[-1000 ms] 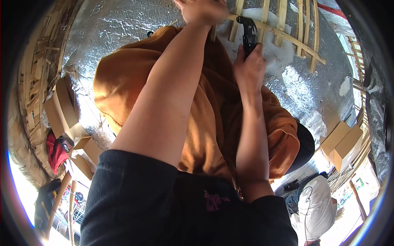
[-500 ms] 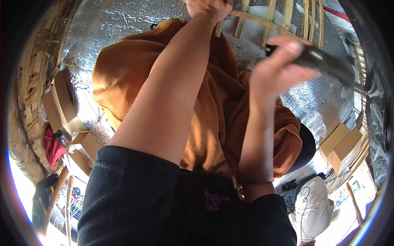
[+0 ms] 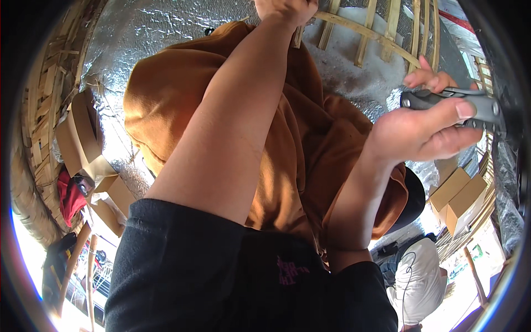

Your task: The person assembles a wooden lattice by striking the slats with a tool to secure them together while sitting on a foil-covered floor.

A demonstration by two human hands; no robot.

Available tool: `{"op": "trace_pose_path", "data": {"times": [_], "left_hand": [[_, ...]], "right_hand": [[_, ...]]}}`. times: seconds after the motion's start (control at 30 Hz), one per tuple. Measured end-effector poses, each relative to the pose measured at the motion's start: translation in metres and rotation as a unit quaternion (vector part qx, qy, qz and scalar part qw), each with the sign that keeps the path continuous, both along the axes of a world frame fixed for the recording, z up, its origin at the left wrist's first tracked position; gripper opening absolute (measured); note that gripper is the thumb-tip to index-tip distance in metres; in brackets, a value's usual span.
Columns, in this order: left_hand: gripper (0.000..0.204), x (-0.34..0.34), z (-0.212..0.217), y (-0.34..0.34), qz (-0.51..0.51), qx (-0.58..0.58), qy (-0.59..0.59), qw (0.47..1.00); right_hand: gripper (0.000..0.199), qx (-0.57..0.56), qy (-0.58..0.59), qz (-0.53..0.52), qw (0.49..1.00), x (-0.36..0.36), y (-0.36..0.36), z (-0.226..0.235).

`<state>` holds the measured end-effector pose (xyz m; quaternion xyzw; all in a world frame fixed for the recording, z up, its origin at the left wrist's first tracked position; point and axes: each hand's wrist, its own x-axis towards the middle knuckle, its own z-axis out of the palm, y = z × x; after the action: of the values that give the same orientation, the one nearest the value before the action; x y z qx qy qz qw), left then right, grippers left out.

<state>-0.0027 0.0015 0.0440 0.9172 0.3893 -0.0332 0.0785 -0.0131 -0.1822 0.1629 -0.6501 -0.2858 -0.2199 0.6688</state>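
Right hand (image 3: 406, 133) clasping riveted dark-grey tool (image 3: 487, 108), right of slatted wooden lattice (image 3: 369, 34); left hand (image 3: 285, 8) at top edge, can't tell its grip; soft brown cloth (image 3: 171, 105) bunched over crinkled silvery sheet (image 3: 149, 41).

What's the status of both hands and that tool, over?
Right hand gripping dark metal tool, off to the right. Left hand beside wooden slats, partly out of frame. Brown cloth under left forearm.

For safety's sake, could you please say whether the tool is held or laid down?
Held: the right hand has its thumb across the tool.
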Motion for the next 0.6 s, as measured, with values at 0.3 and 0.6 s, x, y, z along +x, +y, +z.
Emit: {"op": "trace_pose_path", "data": {"times": [0.3, 0.6], "left_hand": [[0.083, 0.000, -0.010, -0.002, -0.004, 0.010, 0.009, 1.000], [0.076, 0.002, -0.016, -0.001, 0.004, 0.031, -0.031, 0.999]], "right_hand": [[0.027, -0.562, 0.190, -0.023, 0.805, -0.019, -0.013, -0.089], [0.020, -0.086, -0.030, -0.019, 0.996, -0.013, 0.014, -0.025]]}}
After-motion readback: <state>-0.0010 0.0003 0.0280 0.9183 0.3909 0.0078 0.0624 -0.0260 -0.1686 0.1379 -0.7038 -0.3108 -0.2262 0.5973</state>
